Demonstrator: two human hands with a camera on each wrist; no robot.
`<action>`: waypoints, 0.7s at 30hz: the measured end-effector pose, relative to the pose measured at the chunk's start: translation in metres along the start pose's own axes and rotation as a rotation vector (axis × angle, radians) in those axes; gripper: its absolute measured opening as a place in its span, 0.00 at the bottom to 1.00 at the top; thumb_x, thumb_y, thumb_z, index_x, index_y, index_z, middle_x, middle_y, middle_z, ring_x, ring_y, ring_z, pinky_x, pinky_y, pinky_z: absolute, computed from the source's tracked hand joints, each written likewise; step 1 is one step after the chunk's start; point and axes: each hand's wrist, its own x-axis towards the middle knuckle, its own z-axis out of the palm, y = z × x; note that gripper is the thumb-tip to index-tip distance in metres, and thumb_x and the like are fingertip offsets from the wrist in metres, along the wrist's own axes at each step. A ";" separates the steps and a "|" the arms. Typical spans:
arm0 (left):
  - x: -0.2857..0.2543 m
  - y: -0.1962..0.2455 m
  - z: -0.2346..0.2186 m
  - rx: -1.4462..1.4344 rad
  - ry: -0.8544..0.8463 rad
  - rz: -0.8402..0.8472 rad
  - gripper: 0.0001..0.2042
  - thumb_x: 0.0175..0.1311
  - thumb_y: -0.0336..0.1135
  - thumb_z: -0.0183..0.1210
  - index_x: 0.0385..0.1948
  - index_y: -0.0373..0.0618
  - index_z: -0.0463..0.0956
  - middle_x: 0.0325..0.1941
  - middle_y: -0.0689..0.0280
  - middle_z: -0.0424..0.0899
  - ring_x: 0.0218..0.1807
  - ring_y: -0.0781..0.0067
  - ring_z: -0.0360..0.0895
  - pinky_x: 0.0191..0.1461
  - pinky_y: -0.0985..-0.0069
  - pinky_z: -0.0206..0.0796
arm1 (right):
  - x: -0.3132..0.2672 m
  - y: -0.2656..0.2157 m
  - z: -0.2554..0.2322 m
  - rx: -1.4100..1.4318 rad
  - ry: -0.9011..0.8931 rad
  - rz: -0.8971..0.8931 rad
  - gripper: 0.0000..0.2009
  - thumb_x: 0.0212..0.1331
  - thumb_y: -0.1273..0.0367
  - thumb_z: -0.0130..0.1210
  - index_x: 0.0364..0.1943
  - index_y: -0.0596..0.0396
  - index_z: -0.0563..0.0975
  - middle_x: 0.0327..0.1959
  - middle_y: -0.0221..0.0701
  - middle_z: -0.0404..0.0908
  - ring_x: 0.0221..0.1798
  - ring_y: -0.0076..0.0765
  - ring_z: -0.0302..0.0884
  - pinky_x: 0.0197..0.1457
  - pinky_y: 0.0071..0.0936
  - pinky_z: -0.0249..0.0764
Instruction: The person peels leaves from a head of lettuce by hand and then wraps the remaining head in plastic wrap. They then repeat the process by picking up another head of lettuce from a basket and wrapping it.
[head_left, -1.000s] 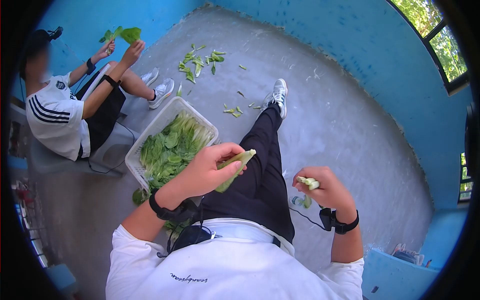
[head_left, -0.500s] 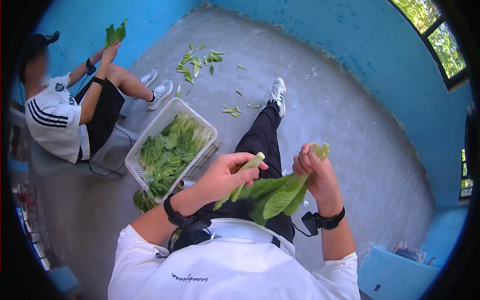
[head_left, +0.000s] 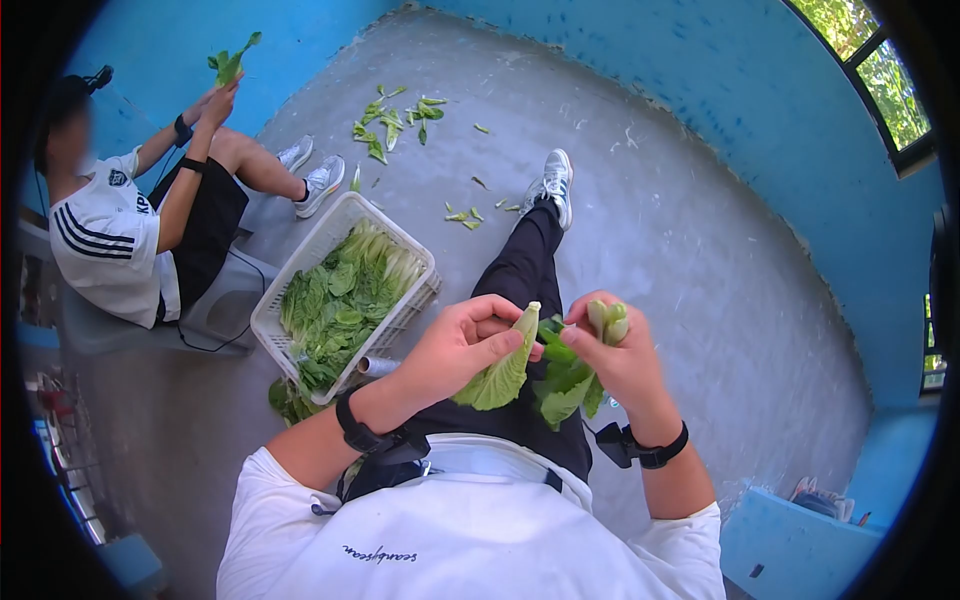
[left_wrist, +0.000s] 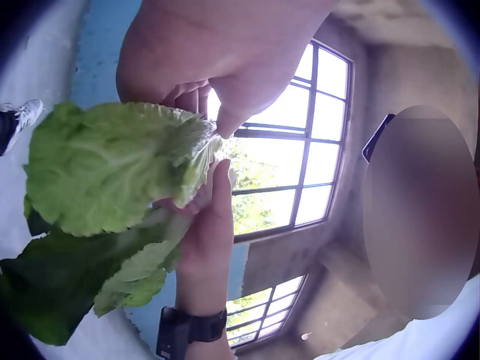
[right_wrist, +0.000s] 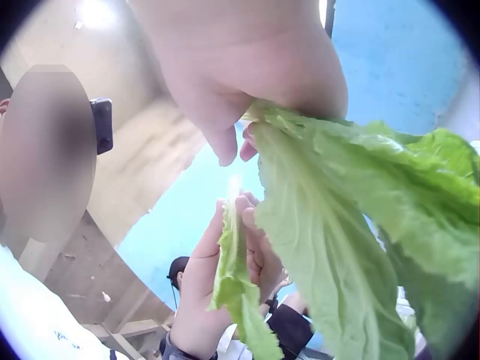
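Observation:
My left hand (head_left: 440, 355) pinches a single pale green leaf (head_left: 507, 372) between thumb and fingers, stalk end upward and blade hanging down. To its right, my right hand (head_left: 632, 370) grips a small bunch of leafy greens (head_left: 565, 388), the cut pale stalk ends poking out above the thumb. In the left wrist view the single leaf (left_wrist: 105, 165) spreads broad and wrinkled over the darker bunch. The right wrist view shows the bunch's long ribbed leaves (right_wrist: 322, 225) draping from the palm. Both hands are close together over the lap.
A white plastic basket (head_left: 290, 262) of stacked greens stands left of my legs, with more leaves (head_left: 288, 400) beside it. Leaf scraps (head_left: 385, 125) lie on the concrete floor. Another person (head_left: 110, 230) sits at the left holding greens (head_left: 230, 62). Blue walls (head_left: 700, 90) surround us.
My right hand has come up and leftward from beside my leg, bringing its bunch next to the left hand. The left hand's leaf now faces up more broadly.

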 end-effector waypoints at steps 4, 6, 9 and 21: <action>0.001 -0.008 0.001 0.100 -0.013 0.105 0.11 0.74 0.29 0.59 0.52 0.36 0.72 0.50 0.60 0.86 0.53 0.77 0.83 0.58 0.77 0.74 | 0.001 -0.011 0.013 -0.086 -0.007 0.073 0.09 0.56 0.73 0.70 0.39 0.55 0.82 0.22 0.17 0.69 0.27 0.13 0.65 0.31 0.19 0.63; -0.003 -0.009 0.001 0.215 -0.003 0.107 0.11 0.75 0.29 0.58 0.52 0.36 0.72 0.49 0.60 0.86 0.53 0.78 0.82 0.59 0.78 0.74 | 0.001 -0.005 0.019 -0.107 0.005 -0.024 0.08 0.57 0.74 0.69 0.39 0.57 0.83 0.23 0.20 0.74 0.29 0.16 0.70 0.34 0.20 0.67; -0.003 -0.011 0.002 0.226 0.032 0.151 0.11 0.74 0.29 0.59 0.51 0.35 0.75 0.48 0.62 0.86 0.51 0.79 0.82 0.55 0.78 0.75 | 0.001 0.002 0.023 -0.068 0.034 -0.065 0.07 0.58 0.74 0.68 0.38 0.60 0.83 0.27 0.25 0.81 0.32 0.20 0.76 0.38 0.22 0.72; -0.001 0.025 0.008 0.926 0.152 0.305 0.09 0.66 0.27 0.63 0.46 0.36 0.82 0.40 0.59 0.86 0.40 0.70 0.84 0.43 0.72 0.75 | -0.001 -0.019 0.015 -0.360 0.007 0.000 0.06 0.61 0.75 0.63 0.40 0.60 0.81 0.31 0.40 0.85 0.32 0.37 0.83 0.38 0.29 0.76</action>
